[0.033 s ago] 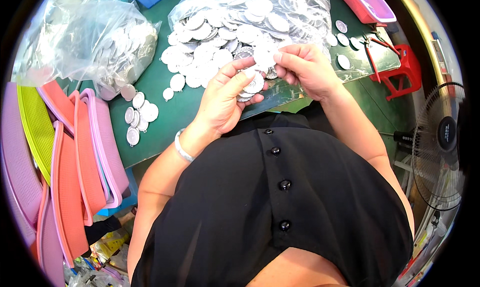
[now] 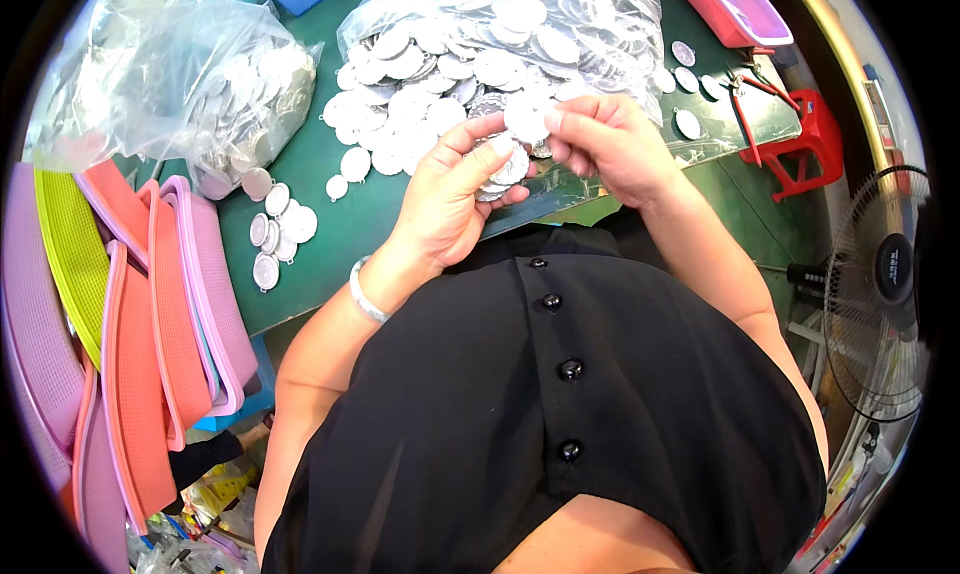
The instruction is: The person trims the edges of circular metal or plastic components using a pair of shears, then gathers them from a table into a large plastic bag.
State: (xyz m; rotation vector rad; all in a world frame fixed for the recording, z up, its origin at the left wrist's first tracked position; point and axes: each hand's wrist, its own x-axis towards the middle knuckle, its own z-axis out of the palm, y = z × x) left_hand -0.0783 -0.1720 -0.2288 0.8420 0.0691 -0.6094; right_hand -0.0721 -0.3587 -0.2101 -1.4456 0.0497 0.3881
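My left hand (image 2: 448,199), with a pale bangle at the wrist, is closed around a small stack of round silver medallions (image 2: 511,166), the thumb lying over them. My right hand (image 2: 615,144) pinches a single bright medallion (image 2: 528,116) between thumb and fingers, just above that stack. Glare hides its face. Right behind my hands lies a heap of the same medallions (image 2: 405,109), spilling from a large clear plastic bag (image 2: 600,34). Some show a small loop at the rim. Two loose ones (image 2: 354,164) rest left of the heap.
On the green table (image 2: 330,244) are a second clear bag (image 2: 245,94), a small medallion cluster (image 2: 285,224), several at the right, and red-handled pliers (image 2: 745,124). Stacked plastic baskets (image 2: 200,294) crowd the left. A red stool (image 2: 805,144) and a fan (image 2: 880,284) stand right.
My right hand has shifted very slightly, and the medallion in its pinch sits a little differently. The left hand stays nearly still around its stack.
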